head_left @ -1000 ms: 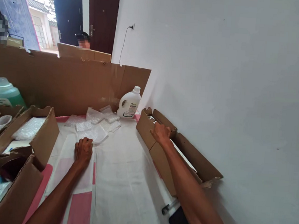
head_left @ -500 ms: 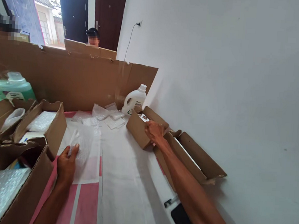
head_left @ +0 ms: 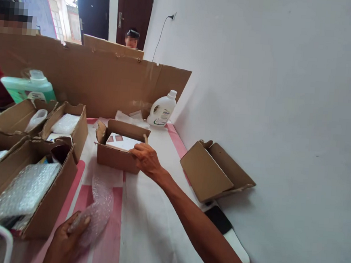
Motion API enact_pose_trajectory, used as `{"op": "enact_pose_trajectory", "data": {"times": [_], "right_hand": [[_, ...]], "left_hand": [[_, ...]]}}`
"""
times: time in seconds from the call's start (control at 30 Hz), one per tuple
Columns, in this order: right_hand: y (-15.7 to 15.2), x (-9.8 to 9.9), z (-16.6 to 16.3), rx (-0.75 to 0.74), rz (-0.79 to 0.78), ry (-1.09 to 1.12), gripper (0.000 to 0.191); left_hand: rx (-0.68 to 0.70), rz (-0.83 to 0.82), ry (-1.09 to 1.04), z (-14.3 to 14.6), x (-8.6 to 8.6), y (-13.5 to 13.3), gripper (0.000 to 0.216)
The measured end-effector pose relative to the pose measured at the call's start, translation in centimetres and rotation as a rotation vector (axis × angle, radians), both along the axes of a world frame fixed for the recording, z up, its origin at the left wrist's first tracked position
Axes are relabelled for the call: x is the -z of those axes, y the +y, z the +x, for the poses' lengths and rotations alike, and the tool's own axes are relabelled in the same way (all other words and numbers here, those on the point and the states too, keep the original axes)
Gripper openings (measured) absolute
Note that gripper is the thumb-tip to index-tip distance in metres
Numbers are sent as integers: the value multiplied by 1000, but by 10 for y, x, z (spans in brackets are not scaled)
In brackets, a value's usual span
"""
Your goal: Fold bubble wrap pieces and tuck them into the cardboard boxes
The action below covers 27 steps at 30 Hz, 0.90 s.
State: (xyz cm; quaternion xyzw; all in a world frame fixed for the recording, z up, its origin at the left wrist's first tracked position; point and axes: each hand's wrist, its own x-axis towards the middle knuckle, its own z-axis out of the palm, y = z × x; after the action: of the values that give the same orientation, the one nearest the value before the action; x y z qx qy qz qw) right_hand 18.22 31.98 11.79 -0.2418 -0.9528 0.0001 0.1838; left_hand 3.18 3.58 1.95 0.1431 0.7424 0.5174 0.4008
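Observation:
My left hand (head_left: 68, 238), low at the front, is closed on a curled sheet of bubble wrap (head_left: 100, 206). Further off, my right hand (head_left: 146, 158) grips the right end of a small open cardboard box (head_left: 117, 159). Inside that box lies a white box (head_left: 120, 141) with brownish squares on its top. Loose clear bubble wrap pieces (head_left: 132, 119) lie just behind the cardboard box. Where my right fingertips meet the cardboard, the fingers partly hide the rim.
Several open cardboard boxes (head_left: 56, 199) holding bubble-wrapped items stand at left. Behind are a green liquid bottle (head_left: 29, 88), a white jug (head_left: 162, 111) and a cardboard partition (head_left: 106, 81). Another open box (head_left: 205, 170) and a black phone-like object (head_left: 219, 219) lie by the right wall. Two people are beyond.
My right hand has brought the cardboard box leftward from beside the wall to the table's middle. My left hand, with the bubble wrap, has come nearer to me. The view has shifted.

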Motion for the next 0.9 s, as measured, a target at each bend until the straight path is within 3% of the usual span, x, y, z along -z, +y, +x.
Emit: {"op": "enact_pose_trajectory", "data": {"times": [0.13,0.27,0.37,0.5,0.57,0.63,0.7,0.77,0.83,0.9], "right_hand": [[2,-1,-15,34,17,-33,24],[1,-3,-10,28,22,-70,23],[-5,-11,0,68,35,-48,20],[-35,-29,20,97,58,160,57],[-65,-34,31,12,-85,298,69],[-101,-28,41,-152,-353,347,79],[-139,-13,48,-302,-589,325,96],[-173,8,50,-333,-704,344,111],[-198,28,51,-263,-790,457,94],[-212,38,52,-196,-910,581,59]], "left_hand": [[192,73,31,0,-17,-11,58],[129,154,88,7,-21,-24,51],[172,215,75,11,-28,-29,47],[237,193,17,11,-46,-31,48],[278,203,-30,11,-56,-30,48],[265,226,-94,14,-63,-28,50],[218,232,-190,18,-70,-26,54],[147,226,-296,23,-74,-24,63],[89,227,-379,26,-76,-22,71],[62,244,-418,28,-76,-20,70]]}}
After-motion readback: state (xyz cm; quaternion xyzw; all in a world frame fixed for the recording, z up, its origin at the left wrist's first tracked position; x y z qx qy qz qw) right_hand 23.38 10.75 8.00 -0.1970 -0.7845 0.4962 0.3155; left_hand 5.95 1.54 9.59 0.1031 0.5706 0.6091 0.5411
